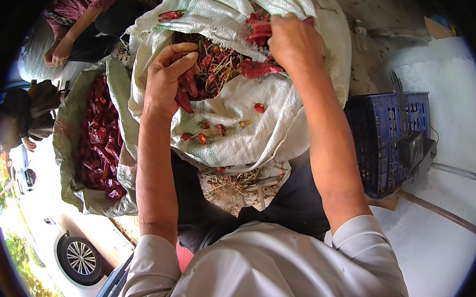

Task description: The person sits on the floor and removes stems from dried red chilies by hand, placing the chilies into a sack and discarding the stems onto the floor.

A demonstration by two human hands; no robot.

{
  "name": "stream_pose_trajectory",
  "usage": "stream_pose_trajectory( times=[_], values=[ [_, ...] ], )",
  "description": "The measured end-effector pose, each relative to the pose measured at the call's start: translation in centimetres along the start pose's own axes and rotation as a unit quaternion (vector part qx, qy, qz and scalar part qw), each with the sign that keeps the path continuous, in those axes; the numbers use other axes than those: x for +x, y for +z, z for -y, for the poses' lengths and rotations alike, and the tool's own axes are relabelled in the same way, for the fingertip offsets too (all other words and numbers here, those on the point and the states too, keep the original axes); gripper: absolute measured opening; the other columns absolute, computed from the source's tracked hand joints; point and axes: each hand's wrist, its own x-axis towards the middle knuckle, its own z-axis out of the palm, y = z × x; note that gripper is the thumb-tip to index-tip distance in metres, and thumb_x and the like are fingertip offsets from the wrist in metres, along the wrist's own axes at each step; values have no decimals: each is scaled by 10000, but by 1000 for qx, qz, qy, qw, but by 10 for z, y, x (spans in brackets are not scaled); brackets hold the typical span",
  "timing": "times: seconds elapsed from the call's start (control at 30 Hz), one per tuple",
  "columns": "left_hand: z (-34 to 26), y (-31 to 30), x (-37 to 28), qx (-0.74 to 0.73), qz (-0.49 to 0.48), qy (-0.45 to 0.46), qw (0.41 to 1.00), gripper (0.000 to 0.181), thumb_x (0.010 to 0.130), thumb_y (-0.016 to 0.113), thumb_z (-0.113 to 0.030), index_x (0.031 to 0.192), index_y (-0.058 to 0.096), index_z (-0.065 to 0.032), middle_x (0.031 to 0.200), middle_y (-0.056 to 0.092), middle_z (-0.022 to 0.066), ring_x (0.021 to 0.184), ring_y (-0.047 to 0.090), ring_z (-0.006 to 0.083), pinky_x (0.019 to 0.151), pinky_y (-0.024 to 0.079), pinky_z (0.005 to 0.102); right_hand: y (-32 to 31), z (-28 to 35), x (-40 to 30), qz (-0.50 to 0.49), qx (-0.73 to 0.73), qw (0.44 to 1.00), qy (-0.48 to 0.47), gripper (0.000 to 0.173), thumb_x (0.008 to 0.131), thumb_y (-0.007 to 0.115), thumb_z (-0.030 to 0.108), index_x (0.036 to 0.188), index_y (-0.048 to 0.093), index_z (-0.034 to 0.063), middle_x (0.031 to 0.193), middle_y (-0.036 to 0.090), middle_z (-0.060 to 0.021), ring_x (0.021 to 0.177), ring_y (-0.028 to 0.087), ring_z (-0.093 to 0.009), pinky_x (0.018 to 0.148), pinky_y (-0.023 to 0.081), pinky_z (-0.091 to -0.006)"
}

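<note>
Dried red chili peppers are in both hands over a white woven sack [238, 140]. My left hand [171, 72] holds several long peppers [187, 83] at the left edge of the sack's opening. My right hand [294, 40] is at the far right of the opening, its fingers closed around red peppers [259, 30]. Between the hands, the opening shows chili stems and broken pods [220, 65]. One flattened pepper [260, 69] lies on the rim below my right hand. Stem caps and small chili bits [202, 138] rest on the near fold of the sack.
At left stands a greenish woven sack [66, 155] filled with glossy dried red chilies [99, 141]. A blue plastic crate [375, 143] is at right, beside the white wall. Stems litter the floor [235, 192] between my legs. Other people sit at upper left, one person's hands [57, 54] together.
</note>
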Motion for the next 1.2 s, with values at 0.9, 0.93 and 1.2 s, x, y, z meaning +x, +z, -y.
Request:
stream_pose_trajectory(
  times=[0.9,0.93,1.2],
  values=[
    [-1,-38,13,-313,-39,1,949,216,1009,520,-224,1054,609,-33,920,692,89,718,662,186,588,555,312,-2,65,-23,142,443,878,-110,395,848,774,340,1014,697,-10,785,702,-75,738,666,-133,680,528,-284],
    [2,-48,15,-301,18,2,953,234,1016,501,-247,1061,605,-42,916,691,87,702,652,190,538,541,322,-1,67,-25,136,445,878,-112,386,857,766,341,1004,697,-9,764,696,-68,720,658,-127,667,520,-275],
    [7,-23,6,-282,13,-11,959,229,1026,485,-219,1067,606,-29,955,696,93,827,686,196,783,570,361,10,89,-25,115,561,818,-49,425,927,674,439,927,697,14,737,692,-42,666,615,-96,588,477,-258]
  ],
)
